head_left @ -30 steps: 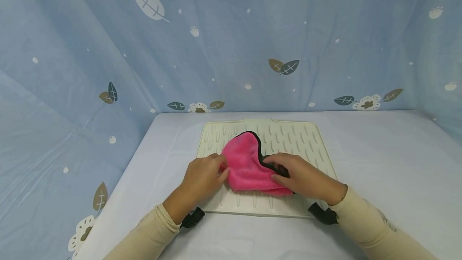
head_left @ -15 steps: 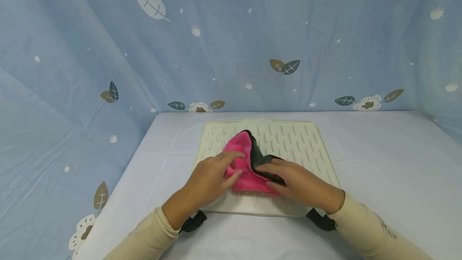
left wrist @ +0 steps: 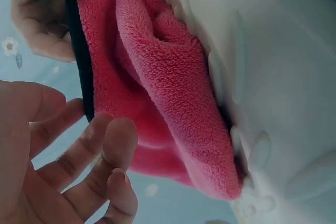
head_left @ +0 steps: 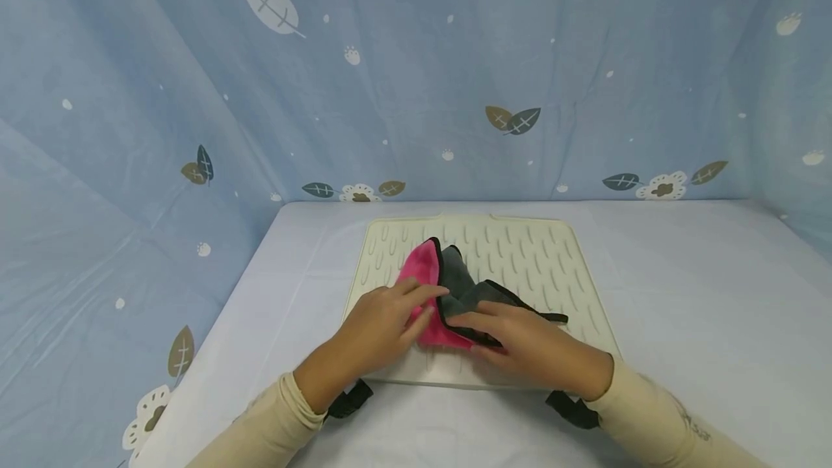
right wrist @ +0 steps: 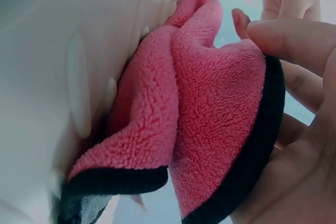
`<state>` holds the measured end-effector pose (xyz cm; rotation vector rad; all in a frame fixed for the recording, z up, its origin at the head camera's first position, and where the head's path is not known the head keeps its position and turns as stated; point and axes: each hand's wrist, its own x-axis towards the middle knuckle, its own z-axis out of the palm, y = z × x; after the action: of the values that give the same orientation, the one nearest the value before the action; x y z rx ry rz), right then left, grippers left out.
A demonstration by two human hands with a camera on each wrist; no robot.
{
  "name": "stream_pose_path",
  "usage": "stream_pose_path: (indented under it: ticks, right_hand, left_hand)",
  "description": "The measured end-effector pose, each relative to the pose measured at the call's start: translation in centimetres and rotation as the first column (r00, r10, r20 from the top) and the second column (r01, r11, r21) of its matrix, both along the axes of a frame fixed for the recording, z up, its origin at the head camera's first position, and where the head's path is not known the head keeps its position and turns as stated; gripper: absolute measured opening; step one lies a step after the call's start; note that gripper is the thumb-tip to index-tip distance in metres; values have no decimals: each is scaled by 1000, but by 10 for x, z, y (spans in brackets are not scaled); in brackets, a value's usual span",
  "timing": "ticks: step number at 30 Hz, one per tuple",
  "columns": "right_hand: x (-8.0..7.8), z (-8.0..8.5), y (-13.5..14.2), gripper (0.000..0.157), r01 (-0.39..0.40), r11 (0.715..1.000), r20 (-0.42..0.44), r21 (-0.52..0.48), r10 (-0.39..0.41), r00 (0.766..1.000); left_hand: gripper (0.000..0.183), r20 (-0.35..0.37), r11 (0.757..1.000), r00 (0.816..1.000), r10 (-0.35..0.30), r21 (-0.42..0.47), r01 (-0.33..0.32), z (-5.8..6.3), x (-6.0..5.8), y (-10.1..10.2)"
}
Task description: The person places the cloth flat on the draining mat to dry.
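A plush cleaning cloth [head_left: 458, 287], pink on one side and dark grey on the other with black trim, lies bunched on a cream ribbed mat [head_left: 539, 258]. My right hand [head_left: 526, 341] pinches its trimmed edge; in the right wrist view the thumb [right wrist: 294, 40] lies on the pink pile and the fingers sit behind the trim. My left hand [head_left: 383, 320] reaches over the cloth's left part, thumb and forefinger apart. In the left wrist view the left fingers [left wrist: 113, 145] are loosely bent right by the black trim, and the right hand [left wrist: 44, 11] pinches the edge farther up.
The mat lies on a white-covered table [head_left: 702, 295]. A blue curtain [head_left: 416, 78] with leaf and flower prints hangs behind it and along the left side. Black wrist mounts [head_left: 351, 399] show below both hands near the mat's front edge.
The left hand has let go of the cloth's left side and moved right over it. The right hand has drawn the edge left and toward me, and more of the grey side shows.
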<state>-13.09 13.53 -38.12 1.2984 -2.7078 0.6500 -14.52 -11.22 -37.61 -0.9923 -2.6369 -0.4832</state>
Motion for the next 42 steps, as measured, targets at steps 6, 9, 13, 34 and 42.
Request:
stream_pose_path:
  ticks: [6,9,13,34,42]
  right_hand:
    - [3,-1,-3,40,-15,1000,3,21,15,1000]
    - [5,0,-3,38,-22,999,17,29,22,1000]
    - [9,1,-2,36,-29,999,62,43,26,998]
    - [9,11,1,23,-32,995,-23,-91,30,999]
    - [-9,19,20,19,179,960,-129,-216,-209,969]
  left_hand:
    - [24,12,999,999,36,-11,-36,-2,-1,-1]
    - [21,7,999,999,50,-2,-50,-3,-2,0]
    - [16,4,997,998,69,20,-69,-5,-2,0]
    - [4,-30,961,966,257,112,-253,-10,-10,-4]
    - [14,-12,952,958,287,113,-284,-9,-14,-9]
